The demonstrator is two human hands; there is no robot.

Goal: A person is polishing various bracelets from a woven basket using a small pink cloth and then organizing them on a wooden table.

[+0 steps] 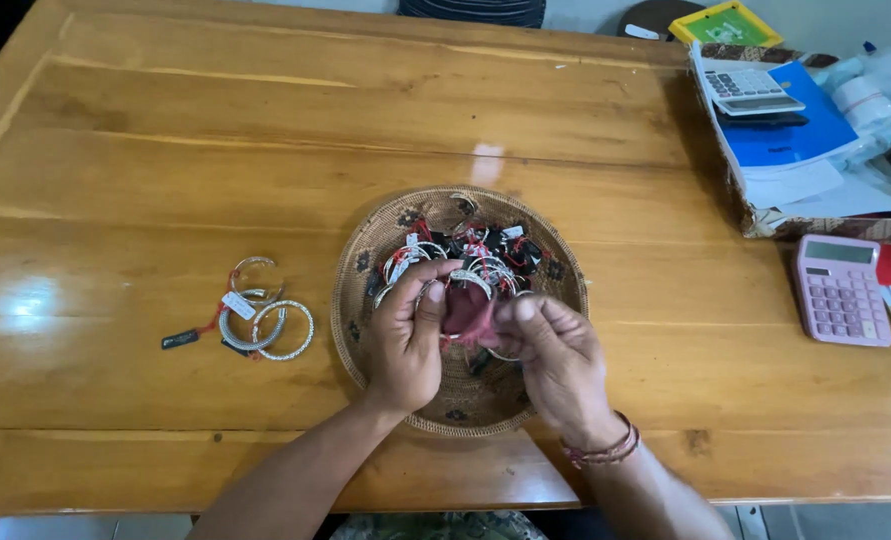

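Over the round woven basket [365,300] at the bench [165,150] centre, the left hand [405,340] and right hand [555,355] both pinched one silver bangle [470,283] with red string. Apparently sorting; next, a clean lift toward the bangles [265,318] at nine o'clock.

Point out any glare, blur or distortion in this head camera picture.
Head view: bright glare patches on the wooden table at far left and above the woven basket; table edges bow from wide-angle distortion; the bracelets in the basket and both hands, left hand, right hand, look slightly soft.
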